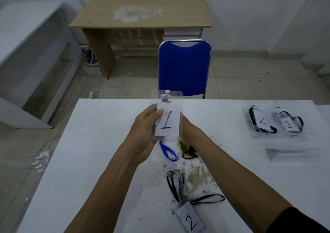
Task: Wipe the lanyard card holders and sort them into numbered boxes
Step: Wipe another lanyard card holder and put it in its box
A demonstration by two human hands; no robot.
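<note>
White and dusty, the bench (100, 143) has a blue chair (184, 68) behind it and a wooden desk (139, 13) farther back. The left hand (145, 132) grips a clear card holder (168, 120) by its left edge, held up above the bench with a "1" paper inside. The right hand (187, 127) is mostly hidden behind the holder, so I cannot tell if it grips or just touches. A blue strap (167, 152) hangs below. No cloth can be seen. To wipe well, I think the left hand should hold the edge firmly while the other rubs the flat face all over. Box 1 (292, 122) and box 2 (259, 120) sit far right, touching. Another holder (190, 218) marked "2" lies near the front edge.
</note>
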